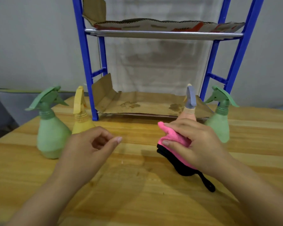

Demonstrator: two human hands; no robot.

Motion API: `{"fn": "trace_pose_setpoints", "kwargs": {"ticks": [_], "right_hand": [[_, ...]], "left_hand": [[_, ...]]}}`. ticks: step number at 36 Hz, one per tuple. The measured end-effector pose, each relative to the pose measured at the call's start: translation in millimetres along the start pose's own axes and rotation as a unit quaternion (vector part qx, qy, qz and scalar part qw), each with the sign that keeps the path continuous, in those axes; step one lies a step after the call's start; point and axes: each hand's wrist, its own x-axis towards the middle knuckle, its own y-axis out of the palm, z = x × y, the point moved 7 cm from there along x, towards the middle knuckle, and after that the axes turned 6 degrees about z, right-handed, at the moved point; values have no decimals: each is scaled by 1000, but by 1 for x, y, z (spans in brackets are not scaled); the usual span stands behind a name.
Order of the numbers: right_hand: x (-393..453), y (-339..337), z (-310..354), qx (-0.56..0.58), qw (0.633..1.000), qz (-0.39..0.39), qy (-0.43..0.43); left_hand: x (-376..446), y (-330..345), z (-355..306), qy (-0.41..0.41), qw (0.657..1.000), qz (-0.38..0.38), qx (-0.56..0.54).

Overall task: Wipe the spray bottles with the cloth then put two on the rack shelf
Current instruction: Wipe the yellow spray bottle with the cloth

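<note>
Several spray bottles stand on the wooden table point(137, 193): a green one point(51, 132) at far left, a yellow one point(81, 118) beside it, a pink one with a blue-grey trigger head point(190, 103) right of centre, and a second green one point(219, 121) at far right. My right hand point(194, 142) grips a pink and black cloth point(173, 137) just in front of the pink bottle. My left hand point(90, 147) hovers over the table in front of the yellow bottle, fingers loosely curled, holding nothing.
A blue-framed rack point(85, 62) stands at the back of the table. Its lower shelf point(145, 105) is lined with stained cardboard and bare; the upper shelf point(163, 34) has a metal rail and flattened cardboard. A grey wall lies behind.
</note>
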Motion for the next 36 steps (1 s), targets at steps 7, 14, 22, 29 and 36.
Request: {"fn": "trace_pose_setpoints", "kwargs": {"ticks": [7,14,22,29,36], "right_hand": [[19,11,13,8,1000,-19,-11],[29,21,18,30,999,-19,-24],[29,22,12,51,998,-39,-14],[25,16,9,47,996,-70,-13],[14,0,4,53,988,-142,-38]], "left_hand": [[-4,-40,29,-49,986,-154,38],[10,-38,51,-99,983,-142,60],[28,-29,45,-70,987,-119,83],[37,-6,24,8,995,-75,68],[46,32,-4,93,993,35,65]]}}
